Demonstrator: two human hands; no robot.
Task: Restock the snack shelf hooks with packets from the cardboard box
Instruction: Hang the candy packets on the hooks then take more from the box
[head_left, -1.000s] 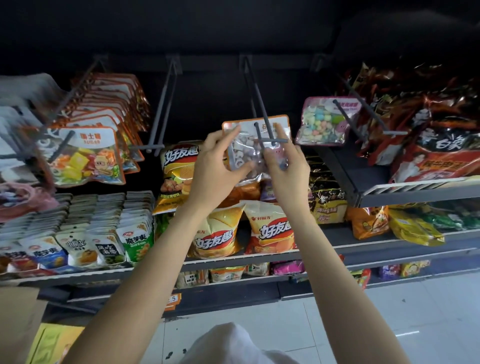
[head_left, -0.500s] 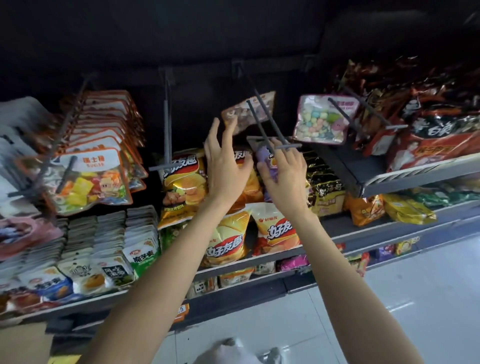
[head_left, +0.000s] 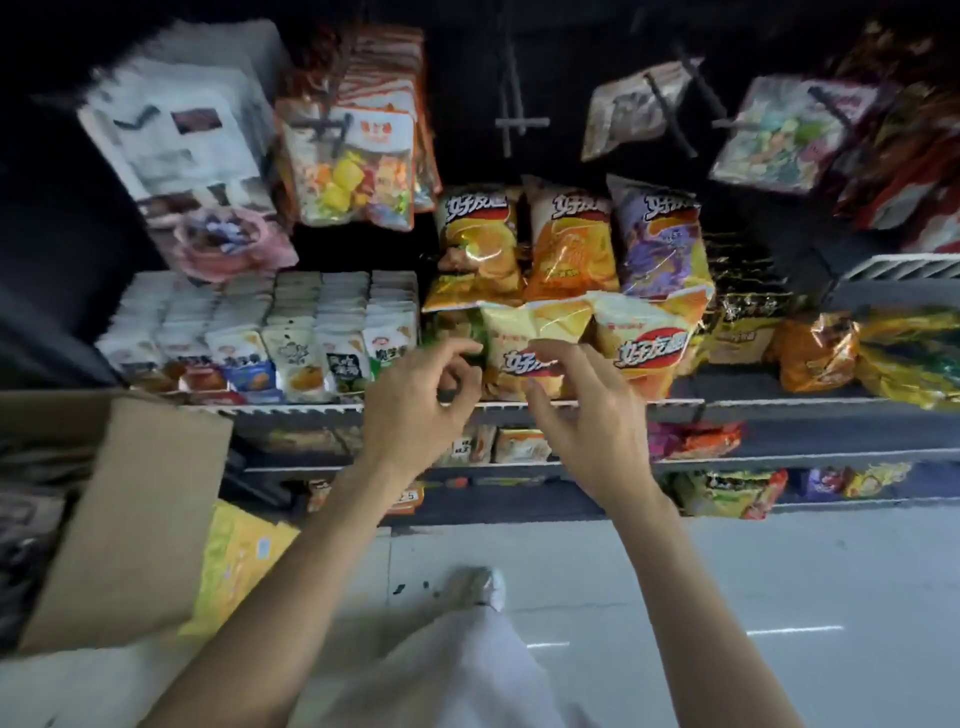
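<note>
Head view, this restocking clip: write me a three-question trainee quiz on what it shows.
1. True or false: the left hand grips a packet.
2. The cardboard box is on which side of the picture? A) left B) right C) centre
3. Fill in: the hook beside the hanging grey packet carries ___ packets.

Key: 1 false, both it and the right hand hold nothing; 2 A; 3 no.
</note>
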